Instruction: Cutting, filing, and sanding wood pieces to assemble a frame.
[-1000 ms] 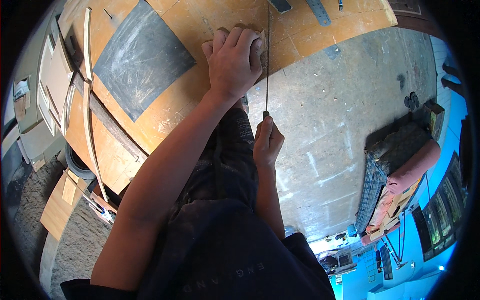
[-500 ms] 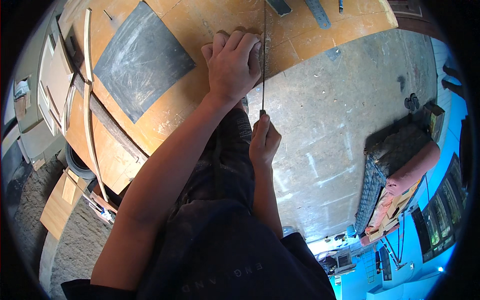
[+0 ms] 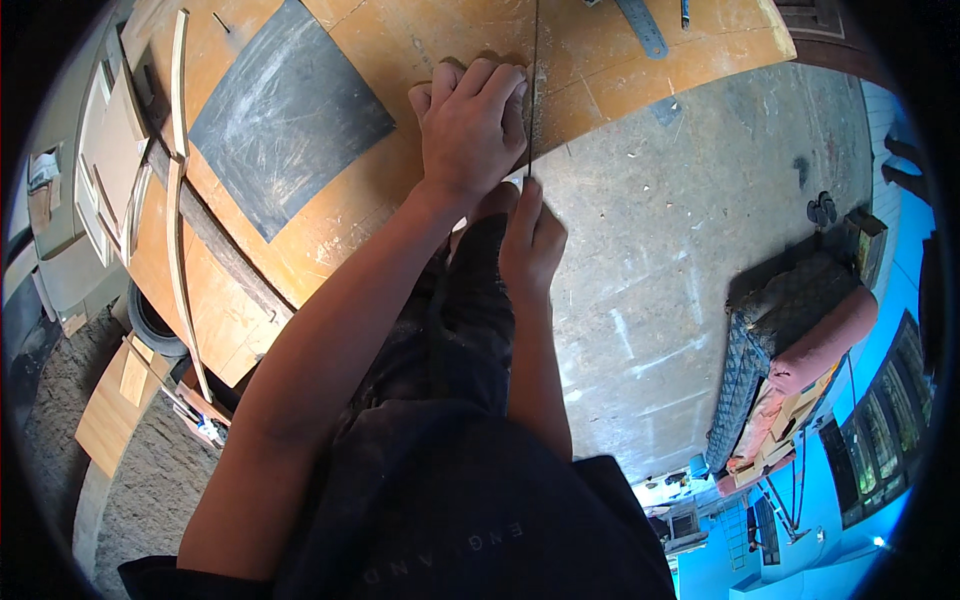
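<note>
The right hand [image 3: 533, 240] hides the near end of the thin dark blade [image 3: 533, 110], and the far end runs out past the top of my view (it's edge-on to me, so its teeth, if any, I can't judge). The left hand [image 3: 472, 130] curls its fingers under, covering their tips. The metal ruler [image 3: 642, 27] is cut off too; the clutter [image 3: 675, 490] beyond is too small to name.

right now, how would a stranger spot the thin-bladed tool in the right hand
Find the big orange-brown wooden table across the top. Just right of the left hand, a thin dark blade runs up the picture from the right hand. Unlike the broad flat ruler further right, it shows only as a narrow line.
</note>
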A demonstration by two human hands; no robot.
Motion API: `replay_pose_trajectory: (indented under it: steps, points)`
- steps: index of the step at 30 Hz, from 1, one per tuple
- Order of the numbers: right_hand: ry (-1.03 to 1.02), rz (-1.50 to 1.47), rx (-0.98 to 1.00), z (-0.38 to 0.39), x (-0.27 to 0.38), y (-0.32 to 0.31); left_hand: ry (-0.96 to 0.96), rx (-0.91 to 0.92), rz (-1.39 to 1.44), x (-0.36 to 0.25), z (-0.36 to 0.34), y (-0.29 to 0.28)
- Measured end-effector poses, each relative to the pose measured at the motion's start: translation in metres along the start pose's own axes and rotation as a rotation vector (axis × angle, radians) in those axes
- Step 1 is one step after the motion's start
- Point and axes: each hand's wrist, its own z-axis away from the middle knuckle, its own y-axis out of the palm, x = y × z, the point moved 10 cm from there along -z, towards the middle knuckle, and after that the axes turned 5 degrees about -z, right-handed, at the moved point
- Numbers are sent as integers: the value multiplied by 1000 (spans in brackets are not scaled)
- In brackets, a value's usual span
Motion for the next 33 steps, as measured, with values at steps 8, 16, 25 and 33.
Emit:
replay_pose_trajectory:
  steps: [8,16,25,33]
  points:
    - [73,-57,-10,64,-20,-20,14,-27,27,0,2,-4]
    - [-84,-12,-19,9,-13,-6,-1,-10,24,2,-1,2]
    - [-58,-14,-17,-9,2,4,12,-35,28,3,1,1]
    - [-13,-67,-78,53,-6,-16,-1,15,17,3,0,-2]
